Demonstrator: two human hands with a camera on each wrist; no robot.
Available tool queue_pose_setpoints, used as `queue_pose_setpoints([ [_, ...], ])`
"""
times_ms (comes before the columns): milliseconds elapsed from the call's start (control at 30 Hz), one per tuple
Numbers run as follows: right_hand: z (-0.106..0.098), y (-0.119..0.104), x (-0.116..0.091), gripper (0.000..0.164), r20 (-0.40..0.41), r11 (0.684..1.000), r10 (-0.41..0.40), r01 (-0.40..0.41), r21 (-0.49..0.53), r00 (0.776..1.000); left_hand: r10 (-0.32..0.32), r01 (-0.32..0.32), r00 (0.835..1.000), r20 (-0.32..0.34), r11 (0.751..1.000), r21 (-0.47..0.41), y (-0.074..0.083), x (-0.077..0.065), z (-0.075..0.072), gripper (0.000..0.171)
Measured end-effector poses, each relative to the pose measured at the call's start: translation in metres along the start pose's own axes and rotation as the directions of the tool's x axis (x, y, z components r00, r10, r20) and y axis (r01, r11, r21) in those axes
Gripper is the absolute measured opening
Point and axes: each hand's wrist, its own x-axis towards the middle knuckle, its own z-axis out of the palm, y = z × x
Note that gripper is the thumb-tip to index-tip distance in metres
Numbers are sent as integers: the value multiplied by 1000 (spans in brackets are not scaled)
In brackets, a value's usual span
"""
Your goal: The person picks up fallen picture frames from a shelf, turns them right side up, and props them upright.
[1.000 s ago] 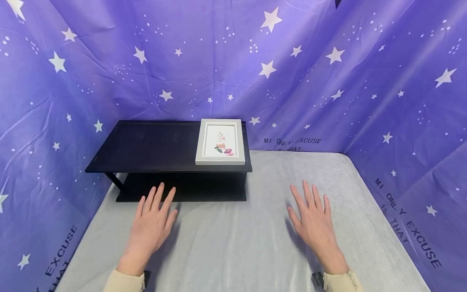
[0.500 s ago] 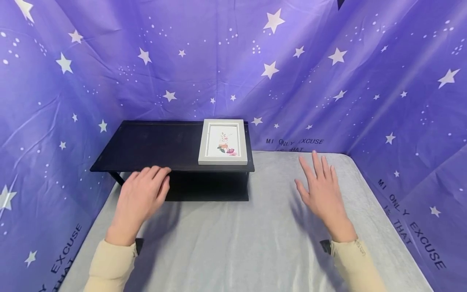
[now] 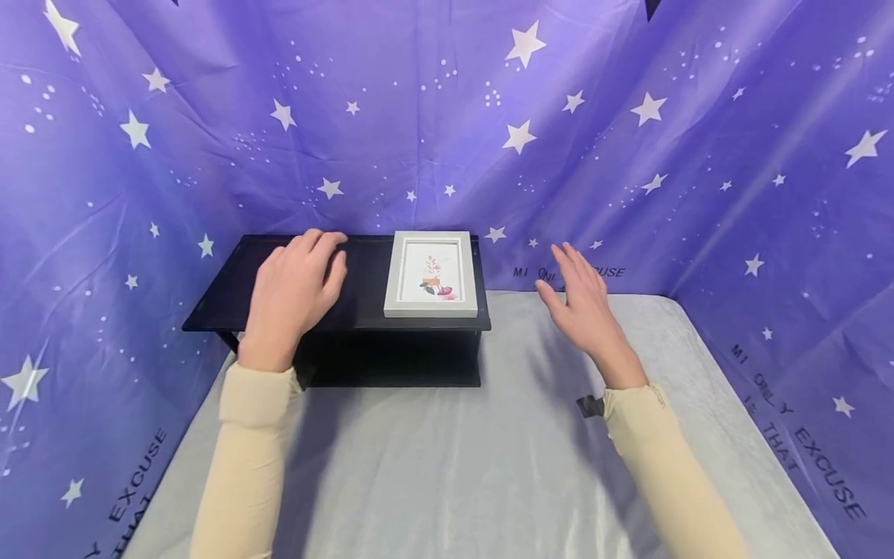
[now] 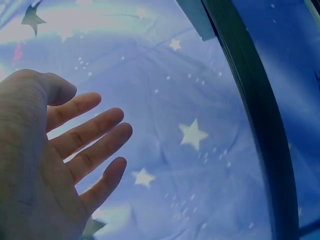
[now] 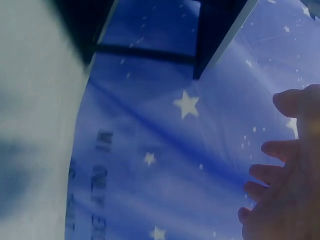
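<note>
A white picture frame (image 3: 391, 279) with a floral print lies flat on the right end of a black two-tier shelf (image 3: 366, 310). My left hand (image 3: 296, 291) is raised over the left part of the shelf top, to the left of the picture frame. Its fingers are loosely bent with nothing between them, as the hand (image 4: 65, 135) in the left wrist view also shows. My right hand (image 3: 583, 310) is held above the table to the right of the shelf, fingers extended and thumb apart. In the right wrist view the hand (image 5: 285, 170) holds nothing.
The shelf stands at the back left of a table with a grey cloth (image 3: 447, 466). Purple star-printed curtains (image 3: 419, 116) enclose the back and both sides. The shelf's lower tier (image 3: 398, 361) sits under the top, in shadow.
Both hands have risen and moved forward. The left went from in front of the shelf to over its top, its fingers bending. The right also shifted slightly left. Picture frame and shelf stayed put.
</note>
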Motion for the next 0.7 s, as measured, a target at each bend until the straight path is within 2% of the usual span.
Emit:
queue_pose_setpoints([
  [200,17,-25,23,76,32,999,-1,-1,52,999,-38,48,991,131,996,-70,8,22,27,33],
  [300,26,-39,32,75,49,998,-5,2,68,999,-75,108,969,235,985,-131,15,27,39,35],
  [400,35,-51,38,74,66,996,-4,-1,85,998,-109,173,938,328,970,-172,20,28,49,39],
  [600,55,-60,44,74,120,994,15,-29,110,993,-131,243,895,427,945,-219,24,24,66,46],
  [700,61,-60,44,76,151,992,34,-52,115,988,-135,262,883,450,937,-232,24,21,70,48],
])
